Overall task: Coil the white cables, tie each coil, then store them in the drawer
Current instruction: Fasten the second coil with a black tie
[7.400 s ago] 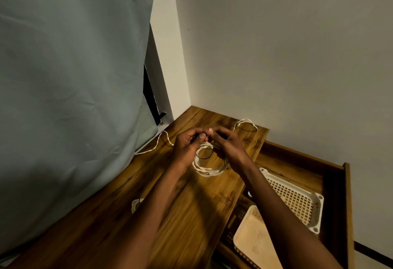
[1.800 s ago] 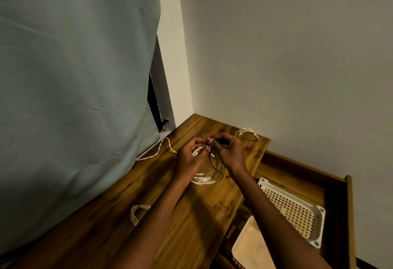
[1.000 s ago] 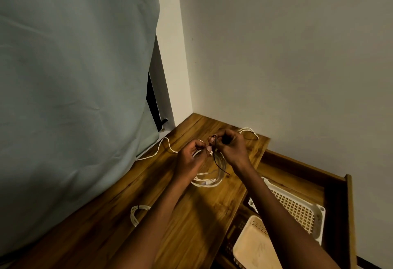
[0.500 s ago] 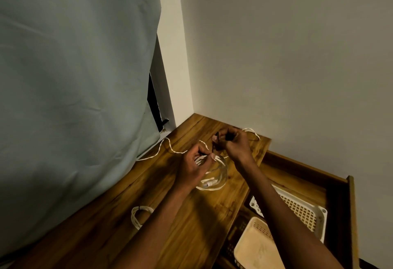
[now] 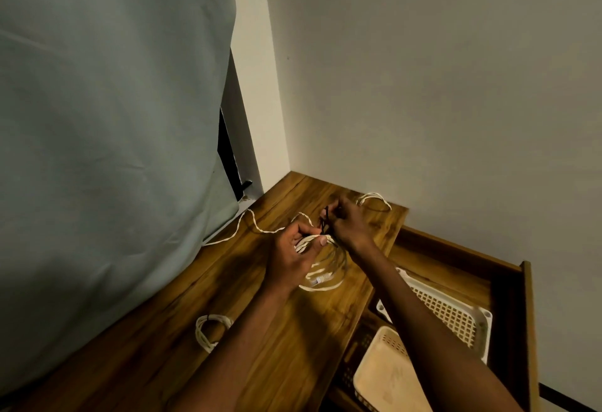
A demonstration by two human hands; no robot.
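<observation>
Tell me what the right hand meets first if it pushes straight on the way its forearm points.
Probably the loose loop of white cable lying near the far edge of the wooden tabletop, just beyond the right hand; then the grey wall. Depth is unclear.

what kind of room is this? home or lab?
Most likely a home room, a desk tucked in a corner. Cues: a wooden desk top against plain painted walls, a grey-green curtain hanging beside it, and an open wooden drawer holding plastic baskets. No lab gear in view.
</observation>
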